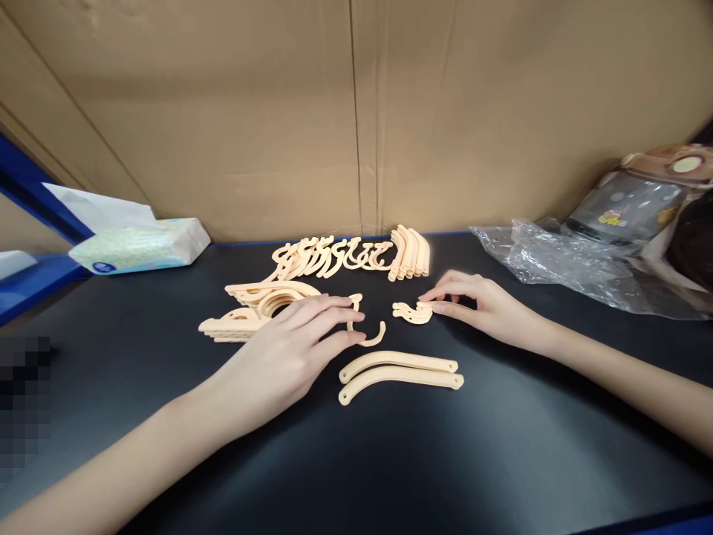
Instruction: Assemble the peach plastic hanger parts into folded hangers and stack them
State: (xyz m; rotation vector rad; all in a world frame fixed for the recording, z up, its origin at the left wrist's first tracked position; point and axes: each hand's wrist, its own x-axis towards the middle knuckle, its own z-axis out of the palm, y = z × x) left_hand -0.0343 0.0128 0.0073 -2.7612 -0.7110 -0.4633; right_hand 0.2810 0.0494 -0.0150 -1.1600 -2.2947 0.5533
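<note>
Your left hand (304, 342), at the centre of the frame, is palm down with fingers loosely spread over a beige hook-shaped piece (381, 334); you cannot tell whether the fingertips press it; your right hand (490, 308), right of centre, has thumb and forefinger pinched on the right end of some small curved pieces (412, 315); two long bent strips (404, 375) lie side by side just below centre; a soft tissue pack (145, 249) lies at left on the black tabletop (501, 438).

Right fingers (448, 307) on curved pieces (411, 314)
</note>
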